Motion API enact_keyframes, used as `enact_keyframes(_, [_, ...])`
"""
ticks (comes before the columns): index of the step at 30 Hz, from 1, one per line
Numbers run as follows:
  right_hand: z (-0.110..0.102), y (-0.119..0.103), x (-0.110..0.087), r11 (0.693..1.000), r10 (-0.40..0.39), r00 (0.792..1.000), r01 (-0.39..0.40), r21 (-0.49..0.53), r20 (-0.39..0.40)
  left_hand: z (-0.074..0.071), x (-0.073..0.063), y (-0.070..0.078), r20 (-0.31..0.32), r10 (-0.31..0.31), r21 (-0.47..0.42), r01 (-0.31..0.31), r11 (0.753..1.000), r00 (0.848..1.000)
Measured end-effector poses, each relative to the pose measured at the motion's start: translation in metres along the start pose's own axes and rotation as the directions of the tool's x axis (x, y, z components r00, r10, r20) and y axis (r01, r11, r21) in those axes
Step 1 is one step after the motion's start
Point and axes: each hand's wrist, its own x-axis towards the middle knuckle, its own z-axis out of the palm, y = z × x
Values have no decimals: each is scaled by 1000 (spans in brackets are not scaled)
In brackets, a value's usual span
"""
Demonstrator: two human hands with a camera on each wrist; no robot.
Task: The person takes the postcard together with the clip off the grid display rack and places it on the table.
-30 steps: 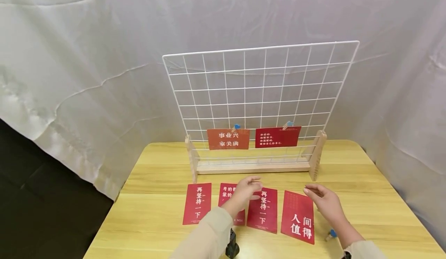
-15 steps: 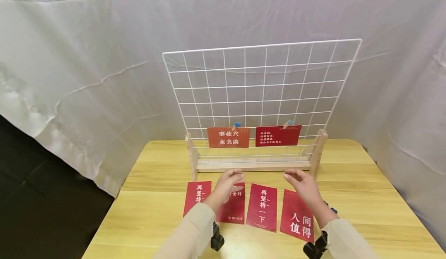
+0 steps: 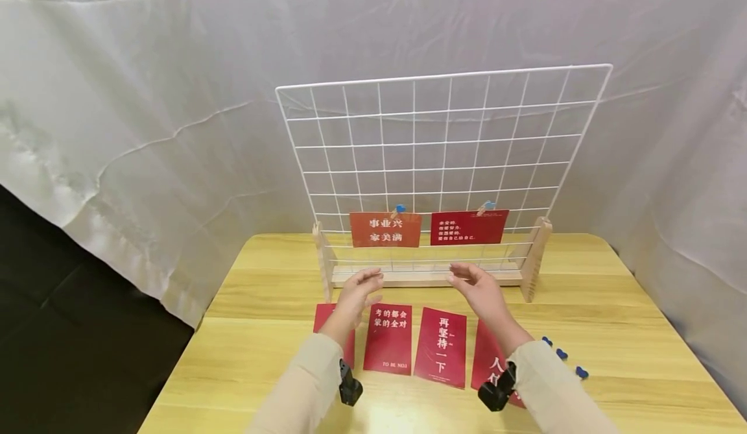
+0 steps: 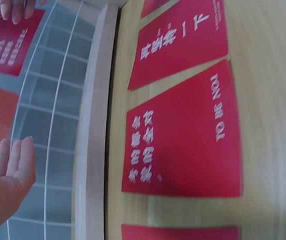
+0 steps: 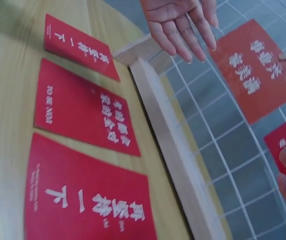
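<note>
My left hand (image 3: pixel 355 296) hovers over the far-left red card (image 3: pixel 327 317), fingers relaxed and holding nothing. Over the far-right red card (image 3: pixel 489 349) reaches my right hand (image 3: pixel 480 291), also bare, partly covering that card. Two red cards lie between them: one marked TO BE NO.1 (image 3: pixel 388 343) and one with a vertical line of characters (image 3: pixel 440 349). Beyond the hands stands a white wire grid (image 3: pixel 428 142) in a wooden base (image 3: pixel 426 279). An orange-red card (image 3: pixel 385 229) and a dark red card (image 3: pixel 469 228) hang low on it from blue-topped clips (image 3: pixel 399 209).
Several small blue clips (image 3: pixel 561 354) lie on the wooden table (image 3: pixel 613 304) to the right of the cards. A grey-white curtain (image 3: pixel 175 64) surrounds the back and sides. A dark area (image 3: pixel 70 330) shows at the lower left.
Both hands have moved forward towards the grid, the left also leftward and the right also leftward. The middle cards and the blue clips on the table are now uncovered. The cards stay put.
</note>
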Motion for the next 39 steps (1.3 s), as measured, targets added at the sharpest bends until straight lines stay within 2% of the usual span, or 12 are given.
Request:
enact_keyframes(3, [-2,-67,-7,999,40,999,-40,6,37,-5,4,6,-45,9,11,-8,1000,999])
enact_keyframes(7, [-1,-102,3,996,87,994,-85,-33,60,-11,10,13,-99,19,9,-18,1000,995])
enact_keyframes(9, [1,-109,11,996,88,993,-85,-38,73,-14,13,16,-122,20,1,-20,1000,992])
enact_keyframes(16, [9,-125,35,998,19,997,-14,-66,79,-23,24,25,-192,48,-13,-52,999,980])
enact_keyframes(23, [13,-140,53,994,29,995,-19,-106,100,-28,33,34,-231,68,-25,-75,997,971])
enact_keyframes(32, [17,-154,69,987,32,984,-4,-161,173,-31,45,42,-196,74,10,-73,997,978])
enact_keyframes(39, [28,-166,79,983,61,971,-17,-185,232,-33,55,43,-214,65,25,-61,998,975])
